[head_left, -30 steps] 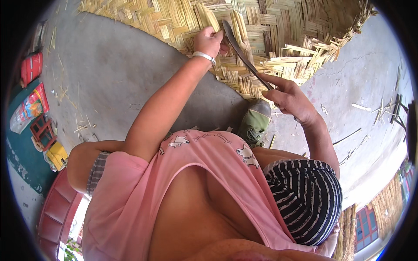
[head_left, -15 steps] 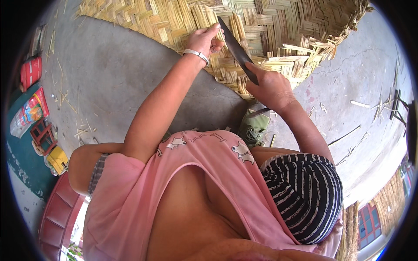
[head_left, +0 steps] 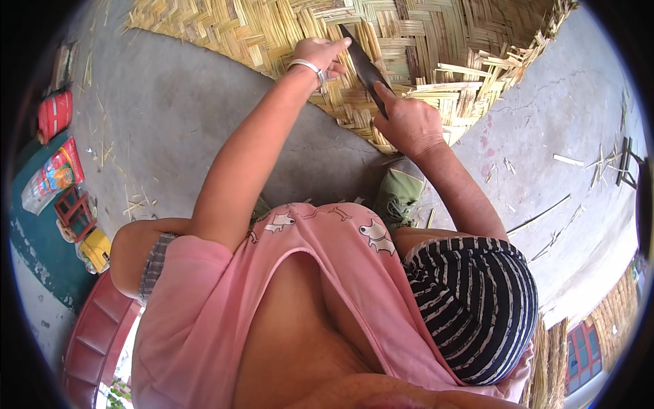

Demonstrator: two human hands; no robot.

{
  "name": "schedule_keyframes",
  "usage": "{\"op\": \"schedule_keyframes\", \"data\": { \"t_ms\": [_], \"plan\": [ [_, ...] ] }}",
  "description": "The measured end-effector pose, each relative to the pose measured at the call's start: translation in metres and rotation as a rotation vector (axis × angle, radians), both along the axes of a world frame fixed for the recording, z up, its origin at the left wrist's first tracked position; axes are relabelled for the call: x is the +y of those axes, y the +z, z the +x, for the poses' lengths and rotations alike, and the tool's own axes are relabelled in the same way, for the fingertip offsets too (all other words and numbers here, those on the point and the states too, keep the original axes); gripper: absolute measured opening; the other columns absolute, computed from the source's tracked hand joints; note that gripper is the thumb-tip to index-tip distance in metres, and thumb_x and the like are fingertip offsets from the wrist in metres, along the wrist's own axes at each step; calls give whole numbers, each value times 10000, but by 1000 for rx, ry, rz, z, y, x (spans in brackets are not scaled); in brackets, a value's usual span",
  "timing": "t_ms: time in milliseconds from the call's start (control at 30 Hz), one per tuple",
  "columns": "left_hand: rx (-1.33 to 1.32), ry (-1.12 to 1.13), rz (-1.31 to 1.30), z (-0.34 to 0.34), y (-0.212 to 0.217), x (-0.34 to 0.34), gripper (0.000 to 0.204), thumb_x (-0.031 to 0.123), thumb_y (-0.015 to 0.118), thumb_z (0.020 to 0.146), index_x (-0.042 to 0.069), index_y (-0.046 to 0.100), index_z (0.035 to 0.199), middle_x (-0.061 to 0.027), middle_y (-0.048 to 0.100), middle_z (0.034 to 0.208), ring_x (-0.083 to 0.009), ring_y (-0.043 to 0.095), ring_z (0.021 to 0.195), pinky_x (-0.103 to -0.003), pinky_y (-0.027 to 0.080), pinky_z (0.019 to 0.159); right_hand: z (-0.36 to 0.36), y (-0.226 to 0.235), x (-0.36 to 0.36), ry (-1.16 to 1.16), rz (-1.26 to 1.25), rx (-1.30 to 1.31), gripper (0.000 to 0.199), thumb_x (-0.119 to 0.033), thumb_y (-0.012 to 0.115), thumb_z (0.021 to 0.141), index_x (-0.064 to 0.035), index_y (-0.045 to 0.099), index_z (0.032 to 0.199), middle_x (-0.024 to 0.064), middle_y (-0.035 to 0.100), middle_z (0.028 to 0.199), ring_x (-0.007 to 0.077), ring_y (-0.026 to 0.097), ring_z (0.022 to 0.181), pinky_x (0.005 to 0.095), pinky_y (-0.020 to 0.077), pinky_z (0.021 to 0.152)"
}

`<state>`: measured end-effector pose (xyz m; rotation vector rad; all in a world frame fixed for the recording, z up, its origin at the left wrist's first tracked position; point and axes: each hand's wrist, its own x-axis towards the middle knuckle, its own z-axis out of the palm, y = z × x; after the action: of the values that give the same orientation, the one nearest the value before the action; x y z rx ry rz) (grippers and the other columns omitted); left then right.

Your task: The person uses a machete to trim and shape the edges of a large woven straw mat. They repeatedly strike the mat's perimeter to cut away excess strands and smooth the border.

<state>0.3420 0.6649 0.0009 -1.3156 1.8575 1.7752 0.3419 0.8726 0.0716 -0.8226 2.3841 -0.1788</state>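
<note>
One right hand [head_left: 403,123], fist closed round the handle of one dark blade [head_left: 364,65], now nearer the left hand than a second ago, the blade swung up from a slant. Beyond the grip, one left hand [head_left: 320,54] pinches strips beside the blade tip. Under both: one woven bamboo mat [head_left: 436,34]; behind the grip, one green shoe [head_left: 398,198].

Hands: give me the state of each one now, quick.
Left hand: fingers curled, pressing on the woven mat beside the blade.
Right hand: closed around the knife handle.
</note>
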Motion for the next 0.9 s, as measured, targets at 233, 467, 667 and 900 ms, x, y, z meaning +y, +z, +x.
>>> {"op": "schedule_keyframes", "data": {
  "t_ms": [233, 467, 667, 900],
  "plan": [
    [56, -698, -809, 7, -6, -8, 560, 602, 724, 761, 59, 592, 734, -79, 596, 609, -250, 583, 542, -396, 473, 534, 3, 36, 24, 38, 107, -47, 514, -250, 574, 818, -219, 507, 1327, 158, 683, 736, 343, 686, 704, 467, 555, 668],
    [168, -581, -941, 22, -21, 0, 431, 507, 689, 832, 86, 607, 799, -92, 637, 655, -276, 606, 585, -402, 487, 572, -10, 112, 109, -225, -34, -625, 597, -82, 665, 748, -170, 582, 1332, 172, 710, 993, 241, 692, 844, 337, 526, 806],
    [497, -173, 9, 15, -11, 7, 469, 186, 669, 896, -75, 533, 1260, -156, 695, 933, -217, 705, 750, -323, 574, 623, -21, 95, 123, -583, -543, -1381, 624, 23, 632, 755, 22, 509, 1367, 105, 615, 1258, 151, 595, 1054, 277, 449, 936],
    [112, -408, 384, 12, -2, 14, 366, 245, 707, 892, -25, 581, 1105, -74, 675, 954, -124, 683, 777, -248, 569, 625, -11, 90, 98, -644, -490, -1236, 649, -7, 588, 741, -35, 509, 1385, -67, 442, 627, 10, 304, 482, 188, 211, 433]
  ]
}}
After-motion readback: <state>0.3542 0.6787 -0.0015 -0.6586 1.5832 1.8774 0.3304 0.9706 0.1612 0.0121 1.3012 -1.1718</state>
